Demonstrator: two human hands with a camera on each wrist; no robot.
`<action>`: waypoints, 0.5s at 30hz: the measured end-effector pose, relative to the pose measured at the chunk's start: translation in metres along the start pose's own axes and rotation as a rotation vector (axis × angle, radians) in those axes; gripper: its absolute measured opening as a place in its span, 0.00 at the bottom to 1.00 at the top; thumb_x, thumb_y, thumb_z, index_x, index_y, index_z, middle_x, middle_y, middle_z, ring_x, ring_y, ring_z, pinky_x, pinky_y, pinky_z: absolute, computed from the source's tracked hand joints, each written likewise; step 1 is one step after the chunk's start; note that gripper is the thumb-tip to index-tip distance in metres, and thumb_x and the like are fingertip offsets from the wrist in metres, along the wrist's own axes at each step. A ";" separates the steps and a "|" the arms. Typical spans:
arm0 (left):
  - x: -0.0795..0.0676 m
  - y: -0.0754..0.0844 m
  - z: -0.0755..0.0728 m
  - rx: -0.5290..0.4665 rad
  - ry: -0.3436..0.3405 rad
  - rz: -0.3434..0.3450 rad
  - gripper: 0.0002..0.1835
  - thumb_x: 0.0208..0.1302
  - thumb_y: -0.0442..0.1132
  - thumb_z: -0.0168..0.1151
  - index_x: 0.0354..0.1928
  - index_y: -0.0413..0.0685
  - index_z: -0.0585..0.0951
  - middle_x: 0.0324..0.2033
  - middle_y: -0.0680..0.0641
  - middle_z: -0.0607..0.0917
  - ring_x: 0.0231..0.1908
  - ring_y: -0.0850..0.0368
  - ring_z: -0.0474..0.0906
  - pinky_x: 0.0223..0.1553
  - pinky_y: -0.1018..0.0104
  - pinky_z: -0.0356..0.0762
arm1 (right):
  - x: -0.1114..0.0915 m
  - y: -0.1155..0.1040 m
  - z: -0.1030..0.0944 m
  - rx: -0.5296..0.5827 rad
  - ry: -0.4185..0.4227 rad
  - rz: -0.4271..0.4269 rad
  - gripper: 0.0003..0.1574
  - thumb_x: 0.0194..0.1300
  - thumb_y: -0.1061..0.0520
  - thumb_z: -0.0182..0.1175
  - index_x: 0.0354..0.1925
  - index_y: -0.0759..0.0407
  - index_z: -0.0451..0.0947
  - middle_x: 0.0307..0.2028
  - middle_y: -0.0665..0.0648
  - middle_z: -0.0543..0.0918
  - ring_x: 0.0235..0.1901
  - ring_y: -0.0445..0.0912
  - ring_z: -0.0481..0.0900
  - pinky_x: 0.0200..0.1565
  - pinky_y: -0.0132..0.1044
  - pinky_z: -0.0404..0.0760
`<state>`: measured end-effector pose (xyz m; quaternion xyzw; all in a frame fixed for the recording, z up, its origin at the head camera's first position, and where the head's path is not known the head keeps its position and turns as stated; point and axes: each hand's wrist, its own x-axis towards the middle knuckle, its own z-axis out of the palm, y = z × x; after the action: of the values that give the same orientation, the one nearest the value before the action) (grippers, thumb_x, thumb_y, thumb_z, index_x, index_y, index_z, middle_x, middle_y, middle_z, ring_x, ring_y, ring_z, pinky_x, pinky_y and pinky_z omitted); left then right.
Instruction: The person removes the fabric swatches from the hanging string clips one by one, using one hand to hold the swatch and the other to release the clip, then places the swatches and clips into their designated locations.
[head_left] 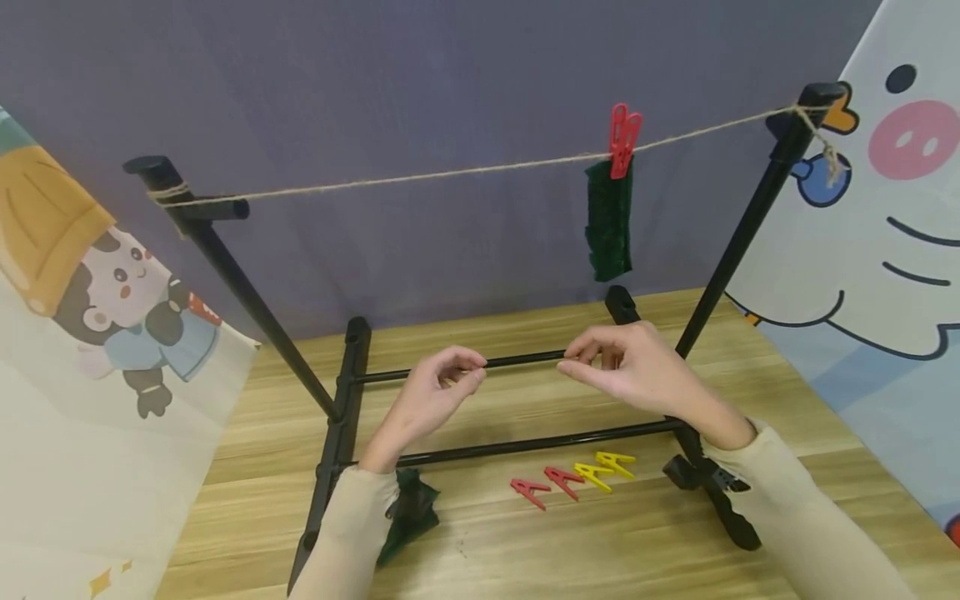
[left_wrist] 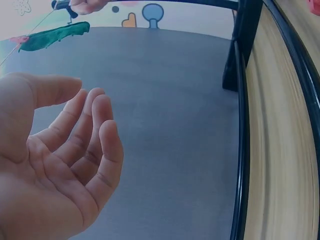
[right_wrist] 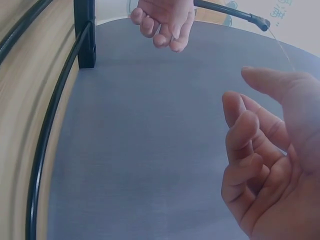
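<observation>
My left hand [head_left: 437,392] hovers above the rack's lower bars, fingers loosely bent and holding nothing. At the same height to its right, my right hand [head_left: 630,367] is also loosely curved, with a gap between thumb and fingertips in the right wrist view. Behind and above the hands, a dark green cloth [head_left: 609,221] hangs from a string [head_left: 450,173], gripped by a red clothespin [head_left: 622,142]. A second dark green piece of cloth [head_left: 412,533] lies on the table, partly hidden by my left forearm. Red clothespins [head_left: 529,492] and yellow clothespins [head_left: 615,463] lie in a row on the tabletop.
A black tube rack stands on the wooden table [head_left: 480,533], its left post [head_left: 255,296] and right post [head_left: 738,242] carrying the string. Two crossbars, including the front bar [head_left: 525,447], join its feet. A grey backdrop [head_left: 412,83] and cartoon-printed panels surround the table.
</observation>
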<state>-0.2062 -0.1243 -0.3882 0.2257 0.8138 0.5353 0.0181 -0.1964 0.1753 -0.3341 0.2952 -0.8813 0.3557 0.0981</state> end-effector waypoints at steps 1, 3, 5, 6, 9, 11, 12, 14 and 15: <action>0.001 0.001 0.000 -0.004 0.003 0.002 0.09 0.68 0.51 0.58 0.47 0.62 0.80 0.39 0.53 0.83 0.36 0.49 0.79 0.36 0.55 0.76 | 0.001 -0.001 -0.001 -0.003 -0.002 -0.003 0.06 0.60 0.41 0.65 0.36 0.37 0.82 0.26 0.36 0.81 0.15 0.37 0.71 0.17 0.33 0.70; 0.004 0.001 0.001 -0.006 0.010 0.007 0.09 0.68 0.51 0.58 0.47 0.62 0.80 0.39 0.54 0.82 0.36 0.51 0.79 0.35 0.56 0.76 | 0.002 -0.003 -0.003 -0.016 -0.002 -0.011 0.07 0.61 0.40 0.65 0.36 0.37 0.82 0.26 0.36 0.81 0.14 0.37 0.71 0.17 0.33 0.70; 0.006 0.008 0.002 -0.009 0.015 0.010 0.10 0.69 0.50 0.58 0.48 0.60 0.80 0.40 0.53 0.82 0.36 0.52 0.79 0.35 0.56 0.77 | 0.003 -0.005 -0.004 -0.032 0.005 -0.020 0.07 0.61 0.40 0.65 0.36 0.37 0.82 0.26 0.36 0.81 0.14 0.36 0.70 0.17 0.33 0.70; 0.008 0.008 0.002 -0.010 0.020 0.013 0.10 0.69 0.50 0.58 0.48 0.59 0.80 0.40 0.53 0.82 0.36 0.53 0.79 0.35 0.56 0.77 | 0.004 -0.006 -0.005 -0.038 0.010 -0.028 0.06 0.61 0.40 0.65 0.36 0.36 0.82 0.26 0.36 0.81 0.14 0.36 0.70 0.17 0.33 0.70; 0.013 0.014 0.004 -0.003 0.037 0.018 0.10 0.69 0.49 0.58 0.48 0.59 0.80 0.40 0.54 0.82 0.36 0.55 0.80 0.35 0.57 0.77 | 0.007 -0.009 -0.008 -0.051 0.032 -0.058 0.05 0.61 0.41 0.65 0.35 0.35 0.81 0.26 0.35 0.81 0.13 0.35 0.69 0.16 0.33 0.69; 0.016 0.018 0.005 -0.012 0.047 0.024 0.10 0.69 0.47 0.58 0.48 0.56 0.80 0.41 0.53 0.82 0.36 0.52 0.80 0.35 0.58 0.77 | 0.008 -0.011 -0.010 -0.051 0.041 -0.075 0.04 0.61 0.42 0.65 0.35 0.35 0.81 0.25 0.35 0.80 0.13 0.35 0.68 0.16 0.32 0.68; 0.017 0.023 0.005 -0.018 0.052 0.024 0.09 0.69 0.45 0.58 0.48 0.54 0.80 0.41 0.51 0.82 0.37 0.50 0.80 0.35 0.58 0.76 | 0.009 -0.013 -0.011 -0.047 0.046 -0.081 0.04 0.61 0.43 0.66 0.35 0.35 0.81 0.25 0.35 0.80 0.13 0.35 0.68 0.15 0.32 0.68; 0.016 0.035 0.005 -0.036 0.059 0.031 0.09 0.69 0.41 0.58 0.48 0.48 0.80 0.41 0.46 0.83 0.37 0.45 0.79 0.35 0.59 0.75 | 0.011 -0.015 -0.013 -0.042 0.055 -0.088 0.03 0.61 0.43 0.66 0.35 0.35 0.81 0.25 0.34 0.80 0.13 0.35 0.68 0.15 0.32 0.67; 0.016 0.041 0.006 -0.044 0.060 0.035 0.09 0.69 0.39 0.58 0.48 0.45 0.80 0.41 0.44 0.83 0.37 0.43 0.78 0.35 0.58 0.75 | 0.011 -0.016 -0.014 -0.041 0.060 -0.092 0.04 0.61 0.44 0.66 0.36 0.35 0.81 0.25 0.34 0.80 0.12 0.35 0.67 0.15 0.32 0.66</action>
<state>-0.2050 -0.0999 -0.3512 0.2232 0.7979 0.5598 -0.0105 -0.1963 0.1705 -0.3103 0.3224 -0.8707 0.3412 0.1467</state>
